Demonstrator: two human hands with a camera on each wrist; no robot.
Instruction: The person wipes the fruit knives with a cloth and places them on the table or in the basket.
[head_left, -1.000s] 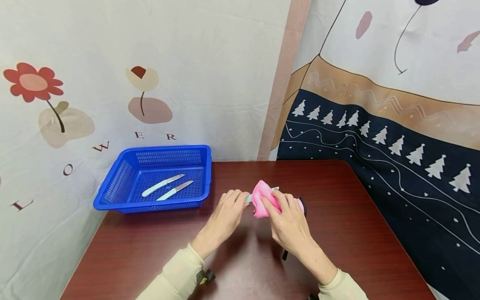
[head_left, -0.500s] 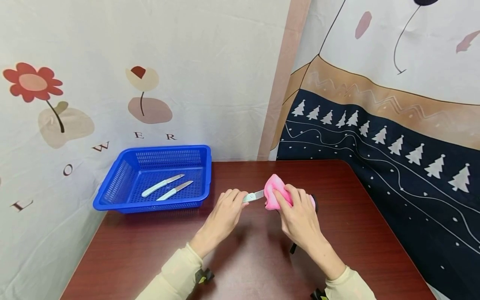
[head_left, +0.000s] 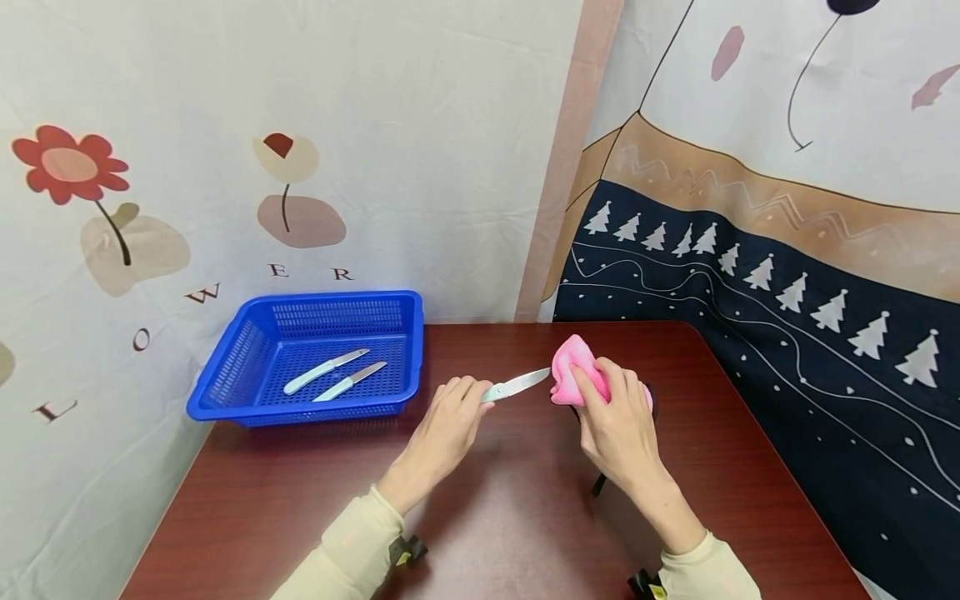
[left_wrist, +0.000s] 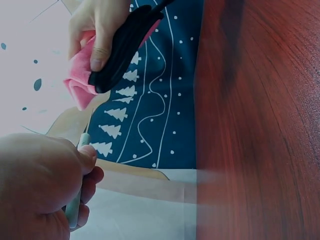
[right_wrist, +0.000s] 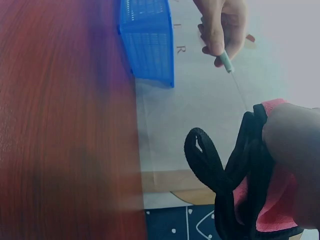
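My left hand (head_left: 442, 433) grips a small knife (head_left: 522, 383) by its pale green handle, its bare blade pointing right. Beyond the blade's tip, my right hand (head_left: 621, 429) holds a bunched pink cloth (head_left: 572, 364) between thumb and fingers. In the left wrist view, black edging (left_wrist: 120, 55) runs along the pink cloth (left_wrist: 79, 75). A black loop (right_wrist: 197, 152) hangs from it in the right wrist view. Tip and cloth lie close together in the head view. Both hands are raised over the table.
A blue perforated basket (head_left: 300, 412) stands at the table's back left. Inside it lie two similar knives, one (head_left: 324, 372) behind the other (head_left: 349, 382). The brown wooden table (head_left: 495, 517) meets printed fabric walls at the back and right.
My right hand has moved right and slightly away with the cloth, sliding it off the blade, which is now uncovered. My left hand has stayed almost still with the knife.
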